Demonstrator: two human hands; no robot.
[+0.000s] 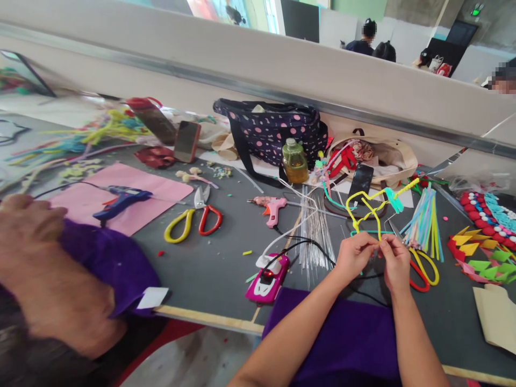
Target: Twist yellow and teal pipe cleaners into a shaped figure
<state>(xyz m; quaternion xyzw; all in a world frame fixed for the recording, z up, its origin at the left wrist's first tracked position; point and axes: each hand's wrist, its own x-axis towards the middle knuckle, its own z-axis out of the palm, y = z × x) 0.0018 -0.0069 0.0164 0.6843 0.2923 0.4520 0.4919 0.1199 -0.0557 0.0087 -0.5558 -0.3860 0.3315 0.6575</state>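
Just left of the stems [425,223], our left hand [357,255] and right hand [396,263] pinch the foot of the yellow frame [366,217], whose loops we judge already bent and twisted together, though its pinched end looks unfinished.

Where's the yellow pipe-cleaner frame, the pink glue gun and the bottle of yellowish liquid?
Yellow pipe-cleaner frame [372,213]: head view, on its twisted middle crossing.
Pink glue gun [276,203]: head view, on its body above the handle.
Bottle of yellowish liquid [296,167]: head view, on its rounded side.
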